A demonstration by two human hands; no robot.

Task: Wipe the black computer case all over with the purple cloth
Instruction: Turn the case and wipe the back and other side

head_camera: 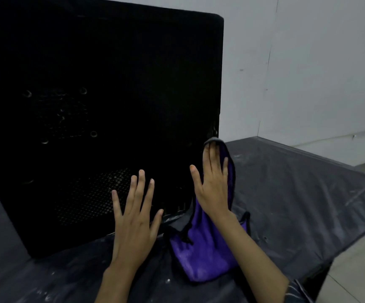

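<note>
Standing upright, long axis vertical, the matte black computer case (103, 119) faces near; right hand (212, 184) presses the fuzzy purple cloth (205, 254) flat, left hand (133, 217) splayed.

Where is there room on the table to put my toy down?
Best spot: the bare dark table cover, right of the purple cloth and out to the table's far edge by the wall. It is crowded in front of the black computer case, where the left hand and right hand are.

The black computer case (100, 106) runs off the left and top edges; the right hand (213, 184) hides part of the purple cloth (205, 248).
</note>
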